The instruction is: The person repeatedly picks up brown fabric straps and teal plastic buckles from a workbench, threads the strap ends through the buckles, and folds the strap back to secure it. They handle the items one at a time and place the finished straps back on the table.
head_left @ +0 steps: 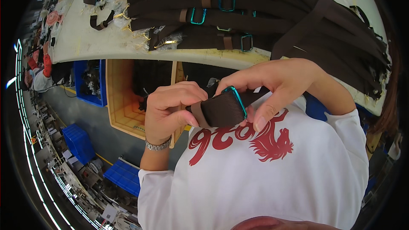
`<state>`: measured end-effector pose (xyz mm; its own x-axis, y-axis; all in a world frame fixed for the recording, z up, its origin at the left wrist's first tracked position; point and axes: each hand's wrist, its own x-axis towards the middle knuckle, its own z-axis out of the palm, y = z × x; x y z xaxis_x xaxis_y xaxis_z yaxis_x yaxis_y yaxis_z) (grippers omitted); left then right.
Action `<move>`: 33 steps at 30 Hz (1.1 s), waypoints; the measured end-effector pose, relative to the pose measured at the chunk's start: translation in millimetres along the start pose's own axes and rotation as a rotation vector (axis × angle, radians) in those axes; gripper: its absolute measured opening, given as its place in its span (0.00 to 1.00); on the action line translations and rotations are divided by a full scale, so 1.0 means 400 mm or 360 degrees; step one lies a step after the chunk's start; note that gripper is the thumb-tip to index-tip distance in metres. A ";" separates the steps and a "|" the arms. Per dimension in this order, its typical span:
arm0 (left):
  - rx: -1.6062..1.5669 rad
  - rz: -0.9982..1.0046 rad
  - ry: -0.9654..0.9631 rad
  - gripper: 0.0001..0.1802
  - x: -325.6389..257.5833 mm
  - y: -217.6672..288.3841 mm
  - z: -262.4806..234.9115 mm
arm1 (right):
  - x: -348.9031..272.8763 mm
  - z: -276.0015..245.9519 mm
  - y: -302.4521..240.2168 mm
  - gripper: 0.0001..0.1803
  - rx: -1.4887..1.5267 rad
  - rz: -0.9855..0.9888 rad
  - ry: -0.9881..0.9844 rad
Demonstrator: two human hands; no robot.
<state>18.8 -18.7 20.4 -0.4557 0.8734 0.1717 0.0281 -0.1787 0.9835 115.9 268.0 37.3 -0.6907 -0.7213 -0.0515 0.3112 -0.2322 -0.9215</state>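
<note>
In front of my chest I hold a dark brown webbing strap (221, 110) with a lighter brown loop (199, 114) around it and a shiny blue-green rectangular buckle (239, 102) at its folded end. My left hand (174, 104), with a metal watch (158, 145) at the wrist, pinches the strap by the loop between thumb and fingers. Closed on the buckle end is my right hand (272, 86), its thumb and fingers bent around the strap just past the buckle. Some of its fingertips are hidden behind the strap.
A pale worktable (170, 57) bears many similar dark straps (281, 27) with buckles, loops and clear plastic wrapping. Below its edge stand a wooden bin (121, 98) and a blue crate (89, 83). More blue crates (123, 175) stand on the grey floor. Farther left, another person (41, 76) is partly visible.
</note>
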 end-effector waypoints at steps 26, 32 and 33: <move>0.1571 0.0617 -0.0466 0.29 0.102 0.255 0.053 | -0.036 0.135 -0.230 0.22 -0.0149 0.0638 0.0327; 0.0682 0.0129 -0.0490 0.24 0.083 0.196 0.038 | -0.100 0.122 -0.257 0.20 -0.0308 0.0467 0.0181; 0.0494 -0.0132 -0.0585 0.23 0.064 0.171 0.015 | -0.111 0.114 -0.258 0.17 -0.0433 0.0408 0.0122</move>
<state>14.5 -5.8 92.5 -0.1246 0.9912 0.0455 0.2945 -0.0069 0.9556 144.4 294.1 152.2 -0.6628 -0.6804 -0.3127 0.3025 0.1388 -0.9430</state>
